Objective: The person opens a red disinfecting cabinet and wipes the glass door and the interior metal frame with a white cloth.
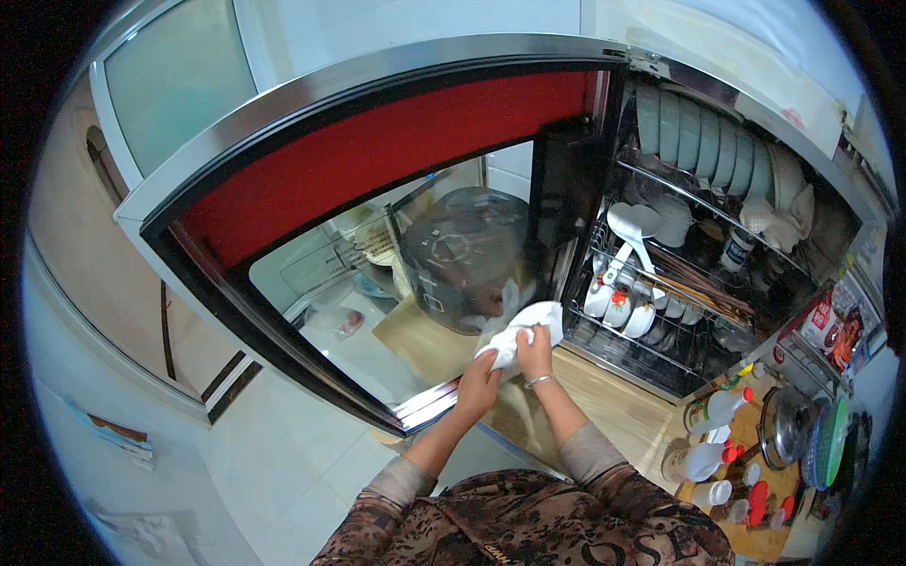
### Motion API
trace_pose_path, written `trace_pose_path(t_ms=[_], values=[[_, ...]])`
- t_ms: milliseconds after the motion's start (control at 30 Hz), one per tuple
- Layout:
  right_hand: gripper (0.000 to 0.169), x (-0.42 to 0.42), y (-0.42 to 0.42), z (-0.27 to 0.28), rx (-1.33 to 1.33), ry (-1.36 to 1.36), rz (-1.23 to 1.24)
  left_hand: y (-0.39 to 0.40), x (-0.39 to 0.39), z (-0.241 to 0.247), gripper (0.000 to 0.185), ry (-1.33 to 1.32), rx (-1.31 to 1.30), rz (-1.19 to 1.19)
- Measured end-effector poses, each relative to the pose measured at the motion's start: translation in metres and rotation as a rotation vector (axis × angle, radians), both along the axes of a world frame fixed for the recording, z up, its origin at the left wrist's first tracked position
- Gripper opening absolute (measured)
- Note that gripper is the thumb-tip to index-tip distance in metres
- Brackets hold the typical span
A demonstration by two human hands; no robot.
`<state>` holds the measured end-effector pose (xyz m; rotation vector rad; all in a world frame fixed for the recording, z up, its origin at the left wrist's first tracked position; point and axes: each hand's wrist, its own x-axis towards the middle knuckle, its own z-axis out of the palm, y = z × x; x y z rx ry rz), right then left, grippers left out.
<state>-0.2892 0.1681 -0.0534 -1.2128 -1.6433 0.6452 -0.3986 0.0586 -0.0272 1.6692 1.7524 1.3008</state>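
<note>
Both hands are together in front of the open door (pixel 396 134) of a dish cabinet, gripping a bunched white cloth (pixel 506 347). My left hand (pixel 478 389) has its lower left end. My right hand (pixel 536 354), with a bangle at the wrist, holds it farther right. The cloth's upper right part looks smooth and rounded; I cannot tell whether a white dish is inside it. Through the door's glass a dark electric cooker (pixel 467 247) shows behind the hands. On the cabinet's racks stand upright plates (pixel 697 141), white bowls (pixel 618 306), white ladles (pixel 633 226) and chopsticks (pixel 697 276).
The door, with its red panel (pixel 396 148) and metal frame, spans the space ahead and left. At right, bottles with red caps (pixel 715 410), small jars (pixel 711 493), a glass lid (pixel 782 428) and a green-rimmed basket (pixel 828 446) crowd a wooden surface (pixel 764 541).
</note>
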Motion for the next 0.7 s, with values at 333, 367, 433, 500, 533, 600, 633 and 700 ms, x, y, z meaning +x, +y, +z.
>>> trace_pose_path(t_ms=[333,367,433,500,533,600,633,700], values=[[0.043,-0.007,-0.015,0.191,0.388,0.282,0.135,0.012,0.021,0.148,0.033,0.012,0.469,0.042],[0.046,-0.007,-0.015,0.187,0.432,0.199,0.111,0.011,0.020,0.151,0.032,0.020,0.496,0.056],[0.051,-0.006,-0.012,0.175,0.533,0.035,0.073,0.010,0.015,0.149,0.032,0.050,0.469,0.022],[0.055,-0.007,-0.001,0.152,0.569,0.021,-0.045,0.012,0.018,0.131,0.032,0.090,0.481,0.012],[0.055,-0.007,-0.002,0.142,0.408,0.067,-0.053,0.013,0.017,0.122,0.032,0.143,0.466,0.004],[0.054,-0.007,0.000,0.124,0.265,0.178,-0.054,0.015,0.016,0.105,0.032,0.180,0.354,-0.020],[0.054,-0.004,0.001,0.114,0.191,0.216,-0.057,0.018,0.018,0.098,0.032,0.194,0.305,-0.041],[0.052,0.001,0.006,0.092,0.034,0.325,0.010,0.019,0.022,0.089,0.033,0.204,0.269,-0.066]])
